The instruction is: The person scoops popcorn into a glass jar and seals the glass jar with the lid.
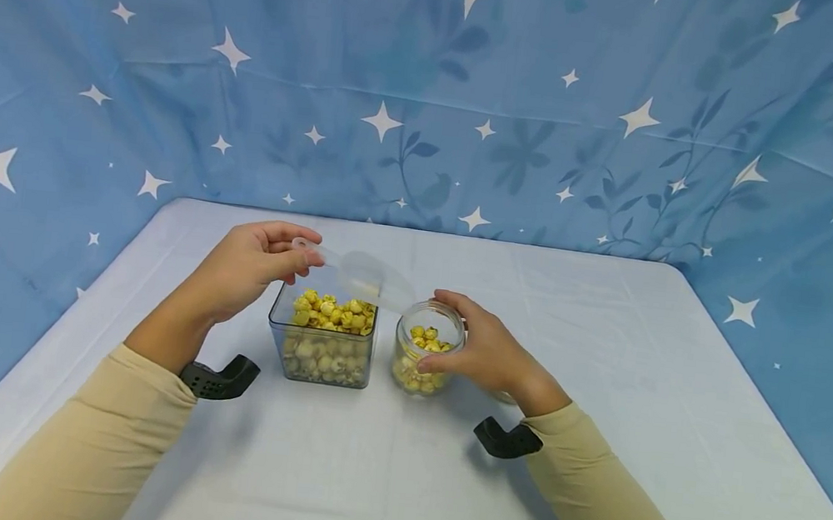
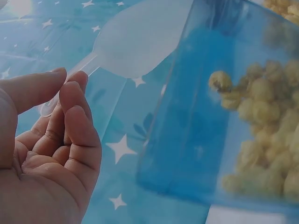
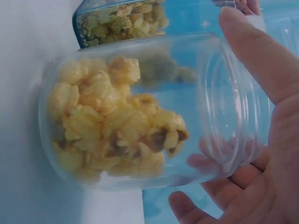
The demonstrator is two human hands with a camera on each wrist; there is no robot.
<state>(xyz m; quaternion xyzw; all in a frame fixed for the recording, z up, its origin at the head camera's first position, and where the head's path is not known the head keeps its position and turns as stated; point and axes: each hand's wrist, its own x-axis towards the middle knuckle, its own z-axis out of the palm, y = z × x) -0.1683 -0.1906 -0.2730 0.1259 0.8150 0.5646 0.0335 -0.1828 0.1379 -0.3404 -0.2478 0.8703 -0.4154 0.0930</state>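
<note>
My left hand point(image 1: 254, 265) pinches the handle of a translucent plastic scoop point(image 1: 365, 276) between thumb and fingertips. The scoop's bowl slants down to the right, its tip close to the mouth of a clear jar point(image 1: 400, 334). No popcorn shows in the bowl in the left wrist view. My right hand point(image 1: 487, 346) grips the jar near its threaded rim, thumb on the near side. Yellow popcorn point(image 3: 112, 121) fills the jar partway, and it stands on the table. Left of it, under the scoop, a clear grey-tinted square container point(image 1: 321, 332) holds more popcorn point(image 1: 332, 312).
A round flat piece point(image 1: 504, 397) lies on the white tabletop point(image 1: 381, 474), mostly hidden behind my right wrist. Behind the table hangs a blue curtain point(image 1: 425, 169) with white stars. Dark wrist mounts point(image 1: 220, 379) sit below both sleeves' cuffs.
</note>
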